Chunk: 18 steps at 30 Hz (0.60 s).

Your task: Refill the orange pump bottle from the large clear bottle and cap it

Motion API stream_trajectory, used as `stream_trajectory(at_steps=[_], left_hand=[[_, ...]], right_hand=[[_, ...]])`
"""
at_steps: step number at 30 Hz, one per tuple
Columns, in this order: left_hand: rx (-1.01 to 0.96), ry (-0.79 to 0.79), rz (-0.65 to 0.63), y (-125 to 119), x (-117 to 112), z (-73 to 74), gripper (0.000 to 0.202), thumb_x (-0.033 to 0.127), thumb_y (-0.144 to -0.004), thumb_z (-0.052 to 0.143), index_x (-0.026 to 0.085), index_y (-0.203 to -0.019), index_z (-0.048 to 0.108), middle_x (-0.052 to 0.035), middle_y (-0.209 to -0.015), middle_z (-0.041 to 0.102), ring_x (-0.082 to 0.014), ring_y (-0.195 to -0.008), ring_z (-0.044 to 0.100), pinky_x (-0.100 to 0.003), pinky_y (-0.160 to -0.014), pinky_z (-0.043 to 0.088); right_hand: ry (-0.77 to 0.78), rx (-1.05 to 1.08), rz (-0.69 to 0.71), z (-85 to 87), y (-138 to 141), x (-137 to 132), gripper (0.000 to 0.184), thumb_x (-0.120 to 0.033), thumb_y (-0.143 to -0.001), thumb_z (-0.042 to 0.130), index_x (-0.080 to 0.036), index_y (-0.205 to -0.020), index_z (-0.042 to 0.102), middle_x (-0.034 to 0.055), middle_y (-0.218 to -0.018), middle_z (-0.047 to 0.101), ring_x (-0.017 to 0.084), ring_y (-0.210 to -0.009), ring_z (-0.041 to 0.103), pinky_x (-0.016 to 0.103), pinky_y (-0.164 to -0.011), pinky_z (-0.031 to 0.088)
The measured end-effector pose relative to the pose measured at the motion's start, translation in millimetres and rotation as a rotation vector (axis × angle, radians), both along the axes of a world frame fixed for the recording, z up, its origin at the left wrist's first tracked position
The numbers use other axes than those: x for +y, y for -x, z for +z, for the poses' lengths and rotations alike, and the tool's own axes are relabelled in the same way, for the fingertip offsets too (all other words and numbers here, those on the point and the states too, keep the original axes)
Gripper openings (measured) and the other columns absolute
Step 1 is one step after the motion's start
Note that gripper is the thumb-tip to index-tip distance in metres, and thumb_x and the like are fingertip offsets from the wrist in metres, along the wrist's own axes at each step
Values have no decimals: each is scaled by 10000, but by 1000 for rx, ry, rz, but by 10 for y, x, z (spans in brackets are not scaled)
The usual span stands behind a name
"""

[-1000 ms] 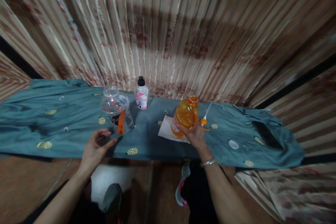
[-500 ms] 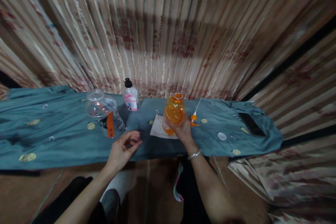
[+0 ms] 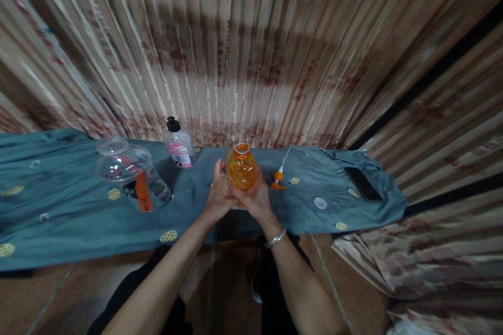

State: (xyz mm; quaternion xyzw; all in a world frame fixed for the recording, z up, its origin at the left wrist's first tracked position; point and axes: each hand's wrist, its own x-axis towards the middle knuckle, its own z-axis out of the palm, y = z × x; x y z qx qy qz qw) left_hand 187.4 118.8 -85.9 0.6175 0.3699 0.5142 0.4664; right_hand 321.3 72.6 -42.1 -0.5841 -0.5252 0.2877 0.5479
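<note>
An open orange bottle (image 3: pixel 241 167) stands upright at the middle of a table under a blue-grey cloth (image 3: pixel 70 209). Both hands wrap it: my left hand (image 3: pixel 216 197) cups its left side and my right hand (image 3: pixel 256 199), with a silver bangle at the wrist, grips its right side and base. A white paper under the bottle is mostly hidden by the hands. An orange pump top with a white tube (image 3: pixel 280 177) lies on the cloth just right of the bottle.
A clear plastic jar with an orange label (image 3: pixel 131 174) stands to the left, and a small bottle with a black cap and pink label (image 3: pixel 178 144) behind it. A white lid (image 3: pixel 319 202) and a black phone (image 3: pixel 362 183) lie to the right. Striped curtains hang behind the table.
My left hand has moved right from near the clear jar and closed on the orange bottle's left side. The view has shifted right; the right hand keeps its grip.
</note>
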Motion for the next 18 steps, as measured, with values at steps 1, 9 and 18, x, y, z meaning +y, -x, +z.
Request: stream_trajectory(at_steps=[1, 9, 18], left_hand=[[-4, 3, -16, -38, 9, -10, 1379, 439, -552, 1043, 256, -1683, 276, -220, -1639, 545, -449, -1528, 539, -621, -1288, 379], [-31, 27, -45, -160, 16, -10, 1084, 462, -597, 1010, 255, -1536, 509, -133, -1431, 710, -368, -1306, 705, -556, -1169, 529], [-68, 68, 40, -210, -4, -99, 936, 394, -558, 1033, 238, -1380, 614, -133, -1386, 689, -385, -1340, 666, -623, -1217, 472]], right_hand=[[-3, 9, 23, -4, -17, -1, 951, -445, -734, 903, -230, -1578, 521, 113, -1349, 795, 348, -1256, 764, 518, -1099, 628], [-55, 11, 46, 0, -543, -77, 962, -664, -767, 896, -266, -1571, 550, 153, -1599, 636, 362, -1525, 570, 595, -1278, 460], [332, -1098, -79, 198, -1439, 287, 446, -183, -1084, 452, -149, -1489, 636, 210, -1384, 774, 274, -1275, 763, 374, -1081, 589]])
